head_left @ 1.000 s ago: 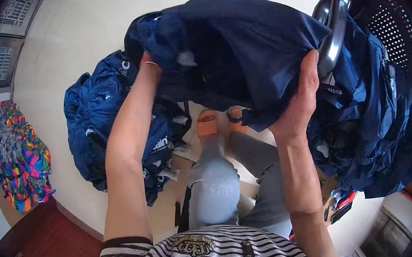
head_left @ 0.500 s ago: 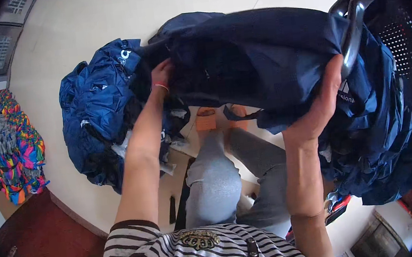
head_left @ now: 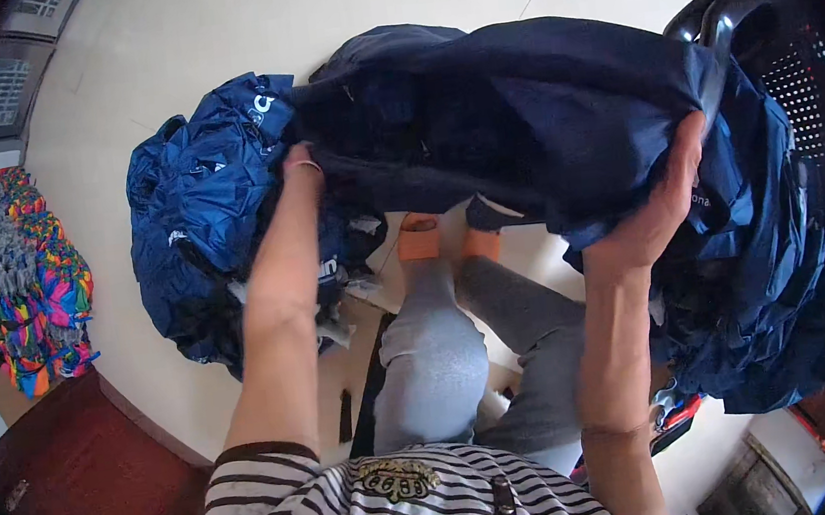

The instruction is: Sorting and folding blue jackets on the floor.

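A long piece of dark navy cloth (head_left: 517, 106) stretches between my hands, above my knees and feet. My left hand (head_left: 300, 161) is closed at its left end, most of its fingers hidden in the folds. At the right end my right hand (head_left: 653, 202) grips the cloth with the thumb on top and the fingers out of sight beneath. Just beyond that hand curves a shiny black tubular bar (head_left: 725, 24). A heap of crumpled blue fabric pieces (head_left: 200, 194) lies left of my left hand.
More navy fabric (head_left: 766, 271) hangs in a thick bundle at the right, by a black perforated backrest (head_left: 818, 94). Multicoloured bundles (head_left: 39, 287) lie at the far left, near a dark red panel (head_left: 93, 472). My orange sandals (head_left: 419, 239) stand on the pale floor.
My left hand has moved left and slightly down to the cloth's left end. My right hand has shifted a little to the right, still gripping the cloth.
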The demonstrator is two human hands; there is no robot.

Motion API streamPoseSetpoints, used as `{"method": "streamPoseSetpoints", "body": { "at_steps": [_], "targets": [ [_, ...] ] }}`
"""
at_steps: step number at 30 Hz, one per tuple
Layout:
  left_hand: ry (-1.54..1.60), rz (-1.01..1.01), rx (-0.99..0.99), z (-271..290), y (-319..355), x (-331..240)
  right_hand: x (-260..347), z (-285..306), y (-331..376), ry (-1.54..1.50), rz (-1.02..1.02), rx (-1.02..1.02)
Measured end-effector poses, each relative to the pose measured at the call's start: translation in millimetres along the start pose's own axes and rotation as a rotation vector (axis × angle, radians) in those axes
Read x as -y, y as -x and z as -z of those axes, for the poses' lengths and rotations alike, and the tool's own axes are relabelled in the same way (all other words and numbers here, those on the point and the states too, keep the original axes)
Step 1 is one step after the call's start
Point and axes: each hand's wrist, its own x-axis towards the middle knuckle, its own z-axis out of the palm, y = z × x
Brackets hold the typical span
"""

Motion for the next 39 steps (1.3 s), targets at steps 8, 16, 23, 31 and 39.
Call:
{"method": "streamPoseSetpoints", "body": {
  "at_steps": [8,16,23,31,39],
  "targets": [
    [0.553,-0.192,0.427,-34.9,268.3,-216.6,-3.5,31.2,-14.9,0.376,0.108,-0.188],
    [0.861,0.099,0.142,30.7,231.8,-114.6,3.4,15.6,-8.3,0.424,0.199,-0.319],
    [0.364,-0.249,0.173,53.5,249.5,-144.2,-12.8,38.2,-14.7,0.783,0.209,-0.227],
    [0.453,0.087,-0.203,71.5,263.4,-97.9,-17.2,12.6,-10.0,0.561,0.196,-0.325],
    [-0.407,-0.336,-0.677,163.0,181.5,-53.8,-29.3,15.3,-11.3,0.480,0.140,-0.307]
  ]
}}
